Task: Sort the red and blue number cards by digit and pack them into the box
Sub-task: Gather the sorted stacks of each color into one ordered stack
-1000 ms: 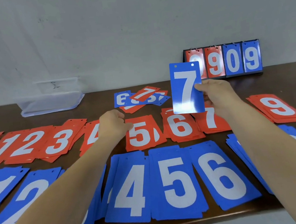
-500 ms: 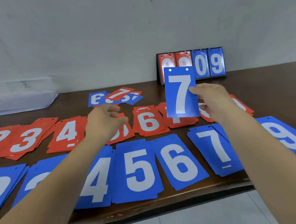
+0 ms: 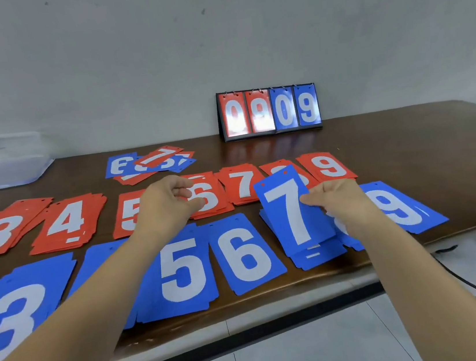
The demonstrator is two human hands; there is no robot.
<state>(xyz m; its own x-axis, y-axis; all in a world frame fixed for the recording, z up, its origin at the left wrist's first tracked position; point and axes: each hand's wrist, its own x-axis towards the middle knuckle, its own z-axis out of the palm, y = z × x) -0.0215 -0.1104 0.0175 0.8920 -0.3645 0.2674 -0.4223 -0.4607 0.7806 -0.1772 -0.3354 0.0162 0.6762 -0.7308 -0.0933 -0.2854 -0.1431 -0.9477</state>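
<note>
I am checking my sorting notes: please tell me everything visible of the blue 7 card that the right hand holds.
The thin blue rectangular card with a white 7 looks like glossy plastic, with two small holes near its top edge. It is face up, its top leaning left, over the pile of blue 7 cards; whether it rests there is unclear. The right hand has its grip on the right edge.
</note>
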